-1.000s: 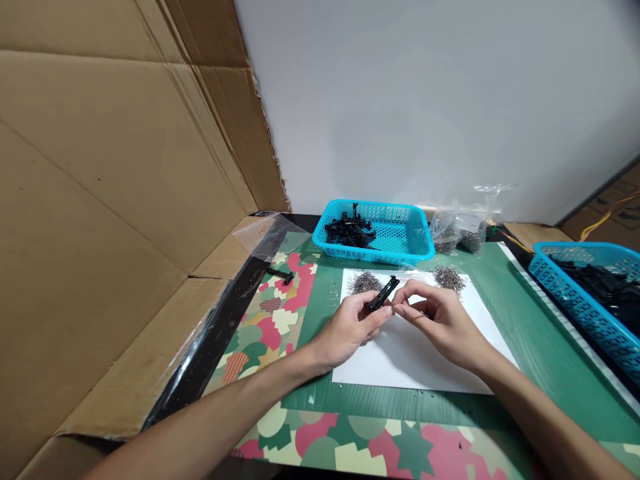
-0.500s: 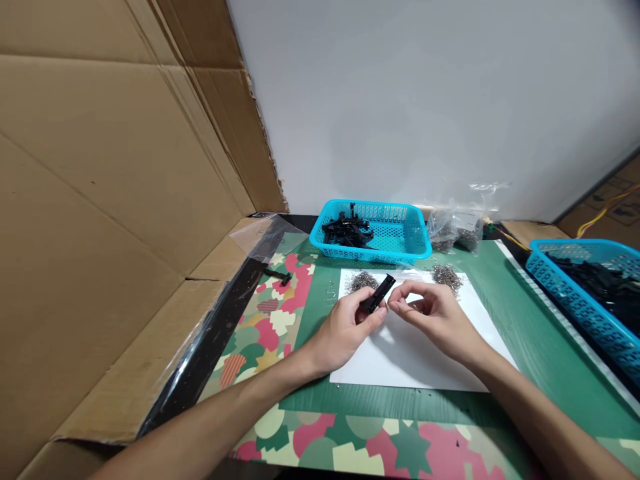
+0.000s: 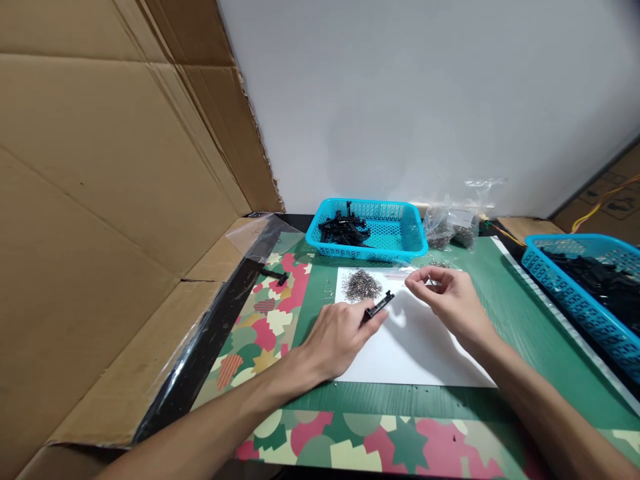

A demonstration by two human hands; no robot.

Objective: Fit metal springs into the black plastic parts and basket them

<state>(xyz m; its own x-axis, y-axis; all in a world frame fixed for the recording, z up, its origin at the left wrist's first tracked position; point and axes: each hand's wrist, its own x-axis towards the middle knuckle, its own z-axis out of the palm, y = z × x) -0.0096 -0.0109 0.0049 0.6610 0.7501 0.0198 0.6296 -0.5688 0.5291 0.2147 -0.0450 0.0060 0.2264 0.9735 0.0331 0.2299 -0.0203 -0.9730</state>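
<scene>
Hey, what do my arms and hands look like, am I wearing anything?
Your left hand and right hand are ungloved, with no rings or watch visible. Your forearms are bare to the picture's edge, no sleeves showing.

A: Camera mount?
B: Worn on the head, one view. Looks forward and down at the paper point(image 3: 415, 360) from its near side.
A: Range?
B: Near. Left hand point(image 3: 337, 331) and right hand point(image 3: 454, 300) sit mid-field at the paper; both forearms point(image 3: 240, 407) run in from the lower edge, on the near side of the paper.
A: Angle?
B: Oblique. Paper foreshortened, seen from above its near edge.
A: Limits of field?
B: Beyond the paper: blue basket point(image 3: 367, 253), then wall point(image 3: 410, 100), filling the top. Left of the paper: cardboard point(image 3: 105, 180), large in view. Right of the paper: second basket point(image 3: 565, 290), cut off by the frame.
</scene>
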